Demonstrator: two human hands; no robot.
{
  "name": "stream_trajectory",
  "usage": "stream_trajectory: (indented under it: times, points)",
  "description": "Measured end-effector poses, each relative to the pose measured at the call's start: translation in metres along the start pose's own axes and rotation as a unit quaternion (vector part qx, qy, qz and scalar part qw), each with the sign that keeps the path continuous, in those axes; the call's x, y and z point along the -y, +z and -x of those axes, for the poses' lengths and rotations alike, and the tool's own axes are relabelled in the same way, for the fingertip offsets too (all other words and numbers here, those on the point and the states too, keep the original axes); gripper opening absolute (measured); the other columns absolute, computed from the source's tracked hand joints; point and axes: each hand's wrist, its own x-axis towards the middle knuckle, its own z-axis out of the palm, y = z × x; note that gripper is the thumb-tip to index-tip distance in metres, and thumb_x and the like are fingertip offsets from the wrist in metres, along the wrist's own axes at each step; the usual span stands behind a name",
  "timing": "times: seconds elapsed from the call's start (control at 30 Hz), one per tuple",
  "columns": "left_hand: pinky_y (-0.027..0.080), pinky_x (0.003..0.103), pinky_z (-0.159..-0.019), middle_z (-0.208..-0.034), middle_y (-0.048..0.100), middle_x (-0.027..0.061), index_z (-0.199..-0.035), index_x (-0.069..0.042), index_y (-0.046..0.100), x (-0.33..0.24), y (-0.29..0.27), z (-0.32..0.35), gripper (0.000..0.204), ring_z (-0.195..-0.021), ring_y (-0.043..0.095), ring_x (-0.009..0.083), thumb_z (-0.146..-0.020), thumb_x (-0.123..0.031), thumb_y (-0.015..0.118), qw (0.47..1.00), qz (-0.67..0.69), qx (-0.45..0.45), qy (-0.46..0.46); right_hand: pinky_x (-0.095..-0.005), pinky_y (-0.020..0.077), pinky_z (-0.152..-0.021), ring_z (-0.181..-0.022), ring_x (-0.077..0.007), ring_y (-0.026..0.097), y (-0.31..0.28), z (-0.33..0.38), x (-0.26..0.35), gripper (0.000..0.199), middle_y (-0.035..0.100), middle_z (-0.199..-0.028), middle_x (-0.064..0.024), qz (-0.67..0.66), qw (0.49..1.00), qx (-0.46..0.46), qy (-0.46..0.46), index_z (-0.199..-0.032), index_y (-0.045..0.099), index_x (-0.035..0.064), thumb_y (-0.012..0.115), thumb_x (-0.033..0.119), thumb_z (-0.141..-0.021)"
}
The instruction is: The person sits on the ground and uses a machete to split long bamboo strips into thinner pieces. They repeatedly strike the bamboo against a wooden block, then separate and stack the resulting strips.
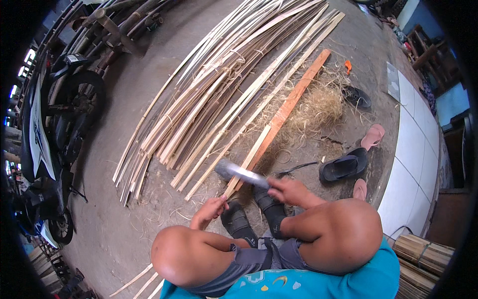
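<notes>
Gripping a blurred metal tool (253,177) in the right hand (290,192) — pinching a pale wooden strip (257,146) with the left hand (211,209), along a reddish plank (295,99).

One wide view — from the head, close above the knees (348,234), facing down and forward over the floor (134,94) to the tiles (411,134) at its right edge

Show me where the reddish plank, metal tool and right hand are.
Reddish plank (292,106), head view: its bare face.
Metal tool (249,176), head view: its shiny middle.
Right hand (289,191), head view: middle of the hand.
</notes>
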Motion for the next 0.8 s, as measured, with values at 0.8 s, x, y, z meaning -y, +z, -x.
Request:
stream_trajectory:
  times: [0.8]
  points:
    - [0.025, 0.028, -0.042, -0.051, 0.04, -0.0019, -0.088, 0.0, 0.067, -0.003, -0.028, 0.025, 0.057, -0.042, 0.031, 0.0106, -0.102, -0.053, 0.05, 0.996, 0.053, 0.064, -0.039, -0.0534, 0.0538, -0.076, -0.09, -0.0443, 0.068, -0.002, -0.032, -0.068, 0.051, 0.069, -0.097, -0.0221, -0.013, 0.988, -0.148, 0.051, -0.139, 0.053, 0.0236, 0.053, 0.054, -0.098]
